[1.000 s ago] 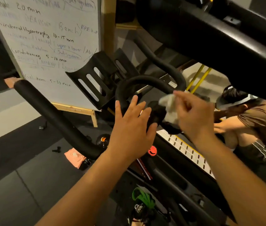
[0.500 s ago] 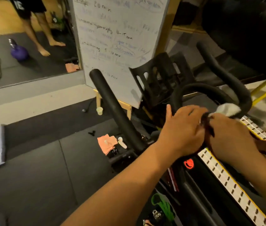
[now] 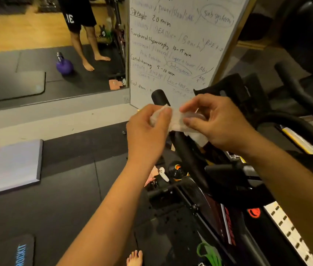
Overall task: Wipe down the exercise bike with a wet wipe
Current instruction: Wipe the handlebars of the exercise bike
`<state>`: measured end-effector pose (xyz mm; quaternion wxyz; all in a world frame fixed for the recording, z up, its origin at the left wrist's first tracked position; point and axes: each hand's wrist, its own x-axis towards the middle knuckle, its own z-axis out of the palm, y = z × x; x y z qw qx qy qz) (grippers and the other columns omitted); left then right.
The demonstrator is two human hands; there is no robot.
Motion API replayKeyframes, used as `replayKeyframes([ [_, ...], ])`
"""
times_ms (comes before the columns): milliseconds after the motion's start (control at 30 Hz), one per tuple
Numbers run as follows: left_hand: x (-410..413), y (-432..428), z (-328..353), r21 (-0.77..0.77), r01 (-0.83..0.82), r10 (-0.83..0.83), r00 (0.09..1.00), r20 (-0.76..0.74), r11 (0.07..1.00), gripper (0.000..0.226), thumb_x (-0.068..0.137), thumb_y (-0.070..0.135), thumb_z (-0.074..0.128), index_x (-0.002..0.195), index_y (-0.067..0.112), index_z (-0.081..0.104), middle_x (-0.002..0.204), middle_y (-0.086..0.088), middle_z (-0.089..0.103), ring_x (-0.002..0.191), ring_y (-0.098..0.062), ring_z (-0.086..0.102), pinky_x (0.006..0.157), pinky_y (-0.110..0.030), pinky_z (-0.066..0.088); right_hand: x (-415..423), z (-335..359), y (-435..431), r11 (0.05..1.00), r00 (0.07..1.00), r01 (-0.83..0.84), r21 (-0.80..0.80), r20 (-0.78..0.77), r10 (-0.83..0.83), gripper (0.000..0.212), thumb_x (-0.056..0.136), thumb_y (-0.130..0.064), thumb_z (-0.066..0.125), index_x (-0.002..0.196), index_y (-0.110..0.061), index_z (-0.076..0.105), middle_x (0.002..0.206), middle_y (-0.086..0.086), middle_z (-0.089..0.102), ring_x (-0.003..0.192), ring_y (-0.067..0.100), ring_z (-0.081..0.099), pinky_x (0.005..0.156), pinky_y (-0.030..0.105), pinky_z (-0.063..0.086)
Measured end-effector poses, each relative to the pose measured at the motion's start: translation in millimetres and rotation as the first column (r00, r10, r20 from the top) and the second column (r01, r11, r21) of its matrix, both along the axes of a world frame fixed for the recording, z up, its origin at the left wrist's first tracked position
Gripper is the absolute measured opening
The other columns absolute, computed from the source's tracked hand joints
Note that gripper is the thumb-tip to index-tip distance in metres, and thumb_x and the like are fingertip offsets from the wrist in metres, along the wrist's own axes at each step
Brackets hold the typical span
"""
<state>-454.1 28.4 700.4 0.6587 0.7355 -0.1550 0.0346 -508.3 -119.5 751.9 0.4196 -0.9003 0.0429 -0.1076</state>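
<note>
Change vs 1 s ago: the right hand was pressing the wet wipe on the looped centre bar, w/ the left hand flat on that bar; half a sec ago both were on the loop. Now both are off the exercise bike. The wipe is held in the air btwn them, just above the straight left handlebar, apparently not touching it. The view has also swung toward 9 o'clock, so more of the whiteboard & mirror shows. My read: wiping is paused, prob to unfold or re-fold the wipe for a clean face. The left handlebar looks like the next bit, w/ much of the bike likely left to do. Pose: the left hand is at 9 o'clock of the wipe, back of hand to camera, thumb & curled fingers pinching that end. The right hand is at 3 o'clock, thumb & fingertips pinching the other end; a loose corner hangs at 5 o'clock. Both are clamped on the wipe, close to each other but apart. Forearms come in from approx 6 & 4 o'clock.
</note>
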Motion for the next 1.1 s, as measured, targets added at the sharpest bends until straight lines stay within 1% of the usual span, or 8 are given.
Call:
replayKeyframes([
  [67,9,-9,-16,0.059,-0.117,0.117,0.993,-0.008,0.991,0.017,0.098,0.023,0.057,0.083,0.016,0.061,0.072,0.005,0.06,0.067,-0.006,0.053,0.061,-0.023,0.038,25,-26,9,0.988,0.997,0.074,-0.133,-0.006,-0.075,0.011,0.09,-0.015,0.065,0.089,-0.026,0.065,0.087,-0.009,0.062,0.081,0.004,0.059,0.081,0.01,0.042],
  [167,12,-39,-43,0.067,-0.164,0.175,0.962,-0.21,0.984,0.021,0.105,0.025,0.04,0.089,0.013,0.048,0.082,-0.001,0.057,0.075,-0.017,0.051,0.066,-0.027,0.032,41,-59,22,0.969,0.967,0.245,0.014,0.068,-0.246,0.009,0.094,-0.014,0.058,0.091,-0.023,0.059,0.078,-0.014,0.058,0.074,-0.002,0.055,0.069,0.011,0.041],
  [267,20,-56,-41,-0.031,-0.243,0.224,0.931,-0.288,0.97,0.024,0.107,0.023,0.033,0.089,0.011,0.043,0.075,0.003,0.051,0.067,-0.012,0.047,0.057,-0.022,0.029,54,-58,18,0.97,0.966,0.242,-0.024,0.102,-0.238,0.009,0.095,-0.015,0.057,0.09,-0.022,0.057,0.078,-0.017,0.057,0.074,-0.007,0.054,0.065,0.002,0.037],
  [367,51,-52,-24,-0.091,-0.263,0.233,0.939,-0.255,0.961,0.023,0.106,0.02,0.035,0.088,0.009,0.044,0.072,0.005,0.047,0.063,-0.003,0.043,0.056,-0.012,0.034,90,-42,14,0.971,0.97,0.238,0.002,0.05,-0.238,0.007,0.095,-0.019,0.057,0.089,-0.022,0.058,0.079,-0.015,0.058,0.073,-0.004,0.053,0.066,0.008,0.039],
  [500,87,-48,-19,-0.103,-0.271,0.24,0.94,-0.243,0.957,0.028,0.105,0.024,0.041,0.08,0.013,0.049,0.071,0.006,0.05,0.064,-0.005,0.045,0.062,-0.025,0.036,120,-39,15,0.952,0.957,0.282,0.12,0.033,-0.288,0.013,0.095,-0.018,0.056,0.084,-0.024,0.058,0.077,-0.011,0.057,0.072,0.003,0.054,0.072,0.02,0.046],
  [633,37,-43,-43,-0.074,-0.276,0.253,0.939,-0.232,0.958,0.033,0.104,0.024,0.044,0.072,0.018,0.041,0.065,0.005,0.045,0.056,-0.003,0.039,0.054,-0.015,0.033,95,-58,10,0.946,0.949,0.309,0.1,0.039,-0.314,0.011,0.097,-0.022,0.054,0.087,-0.023,0.058,0.077,-0.011,0.058,0.071,0.003,0.054,0.07,0.019,0.046],
  [800,-42,-38,-67,-0.116,-0.192,0.157,0.953,-0.26,0.975,0.031,0.103,0.022,0.049,0.072,0.021,0.043,0.065,0.007,0.043,0.056,-0.001,0.04,0.055,-0.014,0.036,24,-84,-8,0.985,0.967,0.165,-0.051,-0.188,-0.172,0.013,0.098,-0.014,0.05,0.096,-0.024,0.058,0.09,-0.006,0.063,0.087,0.009,0.061,0.074,0.022,0.047],
  [1100,-154,-48,-81,-0.122,-0.289,0.248,0.929,-0.275,0.949,0.03,0.101,0.021,0.052,0.073,0.016,0.044,0.061,0.009,0.044,0.058,-0.005,0.04,0.056,-0.028,0.038,-60,-52,-21,0.896,0.805,-0.306,-0.321,-0.59,0.063,0.013,0.097,-0.022,0.052,0.084,-0.023,0.054,0.087,0.003,0.061,0.082,0.023,0.058,0.064,0.027,0.042],
])
